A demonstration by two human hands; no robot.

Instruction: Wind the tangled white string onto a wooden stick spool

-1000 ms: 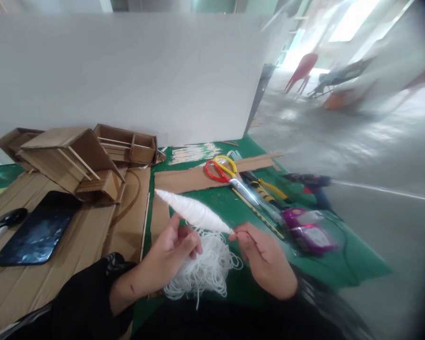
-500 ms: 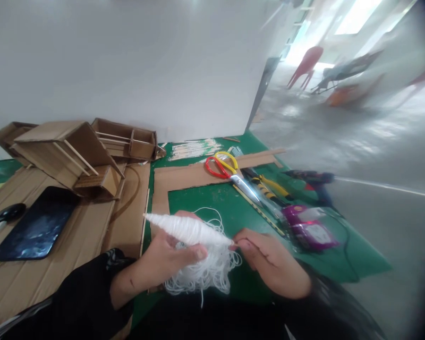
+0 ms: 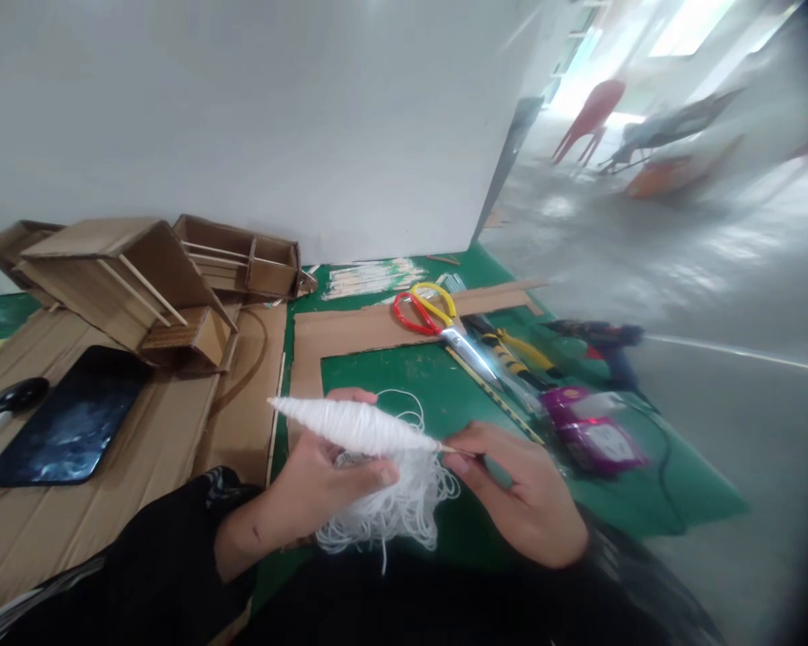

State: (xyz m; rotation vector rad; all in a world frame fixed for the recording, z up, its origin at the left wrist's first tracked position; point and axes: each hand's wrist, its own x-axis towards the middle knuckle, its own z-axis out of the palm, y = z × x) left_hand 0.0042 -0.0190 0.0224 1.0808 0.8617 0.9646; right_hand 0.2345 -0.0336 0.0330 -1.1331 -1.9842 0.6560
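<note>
A spindle-shaped bundle of white string [image 3: 360, 425], wound round a thin stick, lies slantwise above the table, its left tip higher. My left hand [image 3: 313, 480] is closed around it from below, thumb along the near side and some fingers hidden behind. My right hand [image 3: 518, 489] pinches the bare end of the thin stick [image 3: 448, 448] between thumb and fingers. Under the bundle sits a loose tangled heap of white string [image 3: 390, 511], partly covered by my left hand.
Beyond my hands lie red-and-yellow-handled scissors [image 3: 471, 352], pliers [image 3: 525, 352] and an L-shaped cardboard piece [image 3: 350, 332]. Right are a purple packet [image 3: 596, 431] and a power drill [image 3: 602, 341]. Left are a dark tablet [image 3: 67, 422] and cardboard boxes [image 3: 127, 278]. A white wall [image 3: 242, 108] stands behind.
My right hand's fingers have shifted and straightened along the stick, and more of the stick's bare end shows. The bundle has risen slightly; my left hand keeps its hold.
</note>
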